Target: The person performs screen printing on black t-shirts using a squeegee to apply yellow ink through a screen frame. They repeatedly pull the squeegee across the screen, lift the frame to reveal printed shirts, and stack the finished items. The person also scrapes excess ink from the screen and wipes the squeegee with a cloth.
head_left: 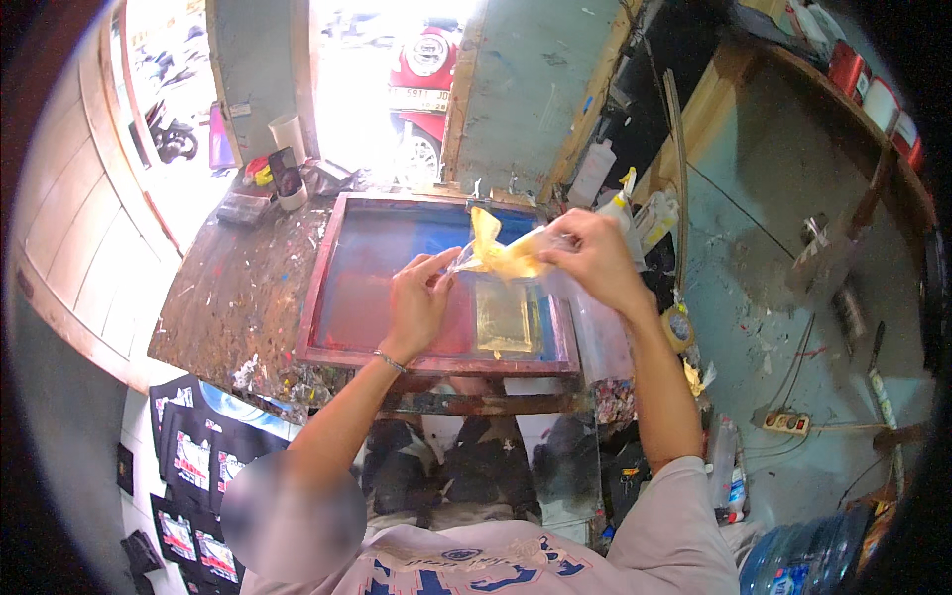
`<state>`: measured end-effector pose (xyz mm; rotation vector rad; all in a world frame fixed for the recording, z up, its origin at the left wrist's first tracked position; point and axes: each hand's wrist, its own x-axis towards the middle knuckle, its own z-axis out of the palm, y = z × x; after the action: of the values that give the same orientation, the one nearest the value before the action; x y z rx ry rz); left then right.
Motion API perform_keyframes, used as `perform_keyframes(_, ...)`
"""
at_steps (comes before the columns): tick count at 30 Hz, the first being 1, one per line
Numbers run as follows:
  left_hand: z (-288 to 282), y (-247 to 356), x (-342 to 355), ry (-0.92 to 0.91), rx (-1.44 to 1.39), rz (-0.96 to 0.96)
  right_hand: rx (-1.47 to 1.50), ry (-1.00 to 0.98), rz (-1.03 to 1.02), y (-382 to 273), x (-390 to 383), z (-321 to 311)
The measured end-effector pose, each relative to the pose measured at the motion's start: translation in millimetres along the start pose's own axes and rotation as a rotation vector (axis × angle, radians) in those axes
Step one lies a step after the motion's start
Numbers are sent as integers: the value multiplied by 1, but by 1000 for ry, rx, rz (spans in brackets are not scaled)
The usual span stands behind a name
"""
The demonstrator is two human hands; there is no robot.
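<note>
Over a wooden-rimmed printing screen, a clear plastic bag smeared with yellow ink hangs between my hands. My left hand is closed, pinching the bag's left edge with thumb and fingertips. On the other side, my right hand grips the bag's right part, fingers curled round it. A yellow flap of the bag sticks up between them. The screen's mesh is blue at the top and reddish at lower left. Below the bag, a yellow rectangle shows on the mesh.
The screen lies on a paint-stained bench. A cup stands at its far left. Right of the screen are a white bottle, a spray bottle and a tape roll. Dark printed fabric pieces lie at lower left.
</note>
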<state>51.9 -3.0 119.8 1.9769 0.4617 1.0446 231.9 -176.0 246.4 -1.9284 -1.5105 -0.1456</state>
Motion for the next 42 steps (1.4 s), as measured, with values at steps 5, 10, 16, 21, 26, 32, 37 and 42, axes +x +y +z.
perform_keyframes(5, -4, 15, 16, -89, 208, 106, 38, 3, 28, 1, -3, 37)
perform_keyframes(10, -2, 19, 15, -185, 200, 159, 114, -11, 118, 13, -11, 47)
perform_keyframes(16, -1, 16, 14, -478, 192, 127, 308, -42, 319, 27, -23, 66)
perform_keyframes(21, 17, 22, 4, -278, 429, 344, 531, 30, 377, 36, -28, 91)
perform_keyframes(26, 29, 6, 1, -191, 591, 330, 652, 19, 365, 36, -30, 109)
perform_keyframes(32, 13, -12, 19, -144, 647, 366, 806, -275, 378, 46, -30, 89)
perform_keyframes(37, -5, 8, 35, -173, 552, 268, 974, -365, 416, 53, -27, 64)
perform_keyframes(42, -44, -26, 41, -45, 473, 196, 903, 164, 514, 93, -47, 34)
